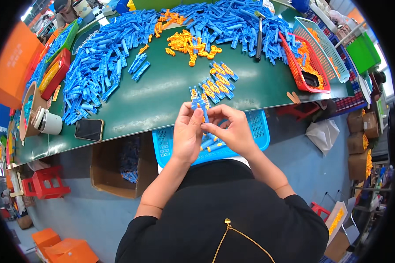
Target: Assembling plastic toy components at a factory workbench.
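Observation:
Above the table's front edge, my left hand (188, 136) is closed, pinching a blue plastic part (200, 105) between thumb and fingers. The thumb and fingers of my right hand (232, 127) close in on the lower end of the same part. Orange shows beside the blue at its top. Just beyond my hands, several blue pieces with orange inserts (218, 84) lie in rows on the green table (162, 83). Below my hands, a blue plastic basket (164, 147) contains a few blue-and-orange pieces (215, 144), partly hidden by my right hand.
Blue parts (101, 57) heap along the table's back and left, around orange parts (184, 41). A hammer (259, 37) lies at the back right, beside a red basket (294, 65) of orange parts. Front left are a phone (89, 130) and white mug (51, 122).

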Action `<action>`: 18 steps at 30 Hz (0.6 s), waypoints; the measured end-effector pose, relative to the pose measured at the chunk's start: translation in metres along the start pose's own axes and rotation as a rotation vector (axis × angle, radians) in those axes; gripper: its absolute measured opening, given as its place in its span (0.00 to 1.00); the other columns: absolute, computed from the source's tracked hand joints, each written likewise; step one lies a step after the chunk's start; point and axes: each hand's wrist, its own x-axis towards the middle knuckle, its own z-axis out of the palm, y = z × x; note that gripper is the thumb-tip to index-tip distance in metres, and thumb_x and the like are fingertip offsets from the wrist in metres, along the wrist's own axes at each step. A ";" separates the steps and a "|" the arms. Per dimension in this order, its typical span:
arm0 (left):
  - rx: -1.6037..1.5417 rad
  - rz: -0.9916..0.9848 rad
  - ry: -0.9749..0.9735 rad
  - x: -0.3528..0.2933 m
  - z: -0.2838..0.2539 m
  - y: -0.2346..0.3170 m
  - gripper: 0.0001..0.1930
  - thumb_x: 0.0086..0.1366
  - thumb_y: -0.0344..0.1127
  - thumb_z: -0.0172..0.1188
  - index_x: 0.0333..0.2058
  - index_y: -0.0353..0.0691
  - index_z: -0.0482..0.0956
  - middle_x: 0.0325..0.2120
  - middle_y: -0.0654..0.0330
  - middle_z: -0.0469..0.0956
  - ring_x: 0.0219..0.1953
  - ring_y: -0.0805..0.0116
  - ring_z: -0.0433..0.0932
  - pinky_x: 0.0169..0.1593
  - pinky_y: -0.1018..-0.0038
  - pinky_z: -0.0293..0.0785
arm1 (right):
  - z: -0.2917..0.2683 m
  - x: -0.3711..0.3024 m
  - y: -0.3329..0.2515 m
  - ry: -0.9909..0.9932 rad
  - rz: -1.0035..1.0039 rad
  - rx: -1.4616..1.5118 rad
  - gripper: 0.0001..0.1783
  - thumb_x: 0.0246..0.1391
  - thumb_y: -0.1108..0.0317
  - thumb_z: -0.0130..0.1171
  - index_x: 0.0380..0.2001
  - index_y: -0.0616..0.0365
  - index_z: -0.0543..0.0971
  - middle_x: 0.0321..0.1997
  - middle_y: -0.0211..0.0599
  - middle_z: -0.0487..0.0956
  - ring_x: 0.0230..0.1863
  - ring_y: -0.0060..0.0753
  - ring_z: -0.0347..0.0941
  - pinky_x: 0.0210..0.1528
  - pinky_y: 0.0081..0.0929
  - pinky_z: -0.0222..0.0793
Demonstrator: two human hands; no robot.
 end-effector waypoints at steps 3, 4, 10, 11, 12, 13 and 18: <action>0.367 0.143 0.004 -0.006 -0.012 0.002 0.10 0.63 0.35 0.57 0.38 0.37 0.70 0.34 0.62 0.74 0.35 0.78 0.72 0.40 0.80 0.69 | 0.001 -0.003 -0.002 -0.066 0.087 0.103 0.12 0.45 0.72 0.65 0.35 0.64 0.77 0.31 0.32 0.78 0.32 0.19 0.74 0.31 0.17 0.71; 0.378 0.134 0.017 -0.009 -0.014 0.004 0.10 0.62 0.33 0.58 0.39 0.34 0.73 0.31 0.63 0.75 0.33 0.80 0.71 0.38 0.82 0.68 | 0.002 -0.004 -0.001 -0.074 0.085 0.101 0.12 0.45 0.72 0.65 0.35 0.64 0.77 0.31 0.32 0.78 0.32 0.19 0.74 0.31 0.17 0.71; 0.404 0.117 0.078 -0.024 -0.022 -0.006 0.11 0.62 0.34 0.58 0.40 0.34 0.75 0.31 0.65 0.75 0.34 0.81 0.71 0.39 0.83 0.67 | 0.006 -0.017 0.006 -0.141 0.165 0.232 0.10 0.49 0.75 0.61 0.36 0.67 0.75 0.32 0.34 0.76 0.35 0.19 0.73 0.35 0.17 0.74; 0.393 0.090 0.095 -0.025 -0.023 -0.009 0.11 0.62 0.35 0.58 0.40 0.34 0.75 0.31 0.65 0.75 0.34 0.81 0.71 0.39 0.83 0.67 | 0.005 -0.018 0.008 -0.155 0.176 0.229 0.10 0.49 0.75 0.61 0.36 0.67 0.75 0.32 0.34 0.76 0.35 0.19 0.73 0.35 0.17 0.74; 0.377 0.070 0.122 -0.024 -0.024 -0.011 0.11 0.62 0.35 0.58 0.40 0.34 0.75 0.30 0.65 0.75 0.33 0.81 0.71 0.39 0.83 0.68 | 0.004 -0.018 0.011 -0.169 0.221 0.227 0.10 0.49 0.76 0.61 0.36 0.67 0.75 0.32 0.34 0.76 0.35 0.19 0.73 0.35 0.17 0.74; 0.369 0.065 0.132 -0.023 -0.024 -0.013 0.11 0.62 0.35 0.58 0.40 0.34 0.75 0.30 0.65 0.75 0.33 0.81 0.71 0.39 0.83 0.68 | 0.002 -0.018 0.014 -0.176 0.266 0.223 0.11 0.49 0.76 0.61 0.36 0.67 0.75 0.32 0.34 0.76 0.35 0.20 0.73 0.36 0.17 0.74; 0.347 0.071 0.260 -0.015 -0.032 -0.024 0.15 0.66 0.39 0.52 0.41 0.32 0.75 0.30 0.63 0.75 0.32 0.80 0.73 0.38 0.82 0.69 | -0.010 -0.009 0.030 -0.140 0.307 0.280 0.08 0.56 0.73 0.54 0.36 0.68 0.75 0.30 0.32 0.76 0.31 0.18 0.73 0.35 0.17 0.73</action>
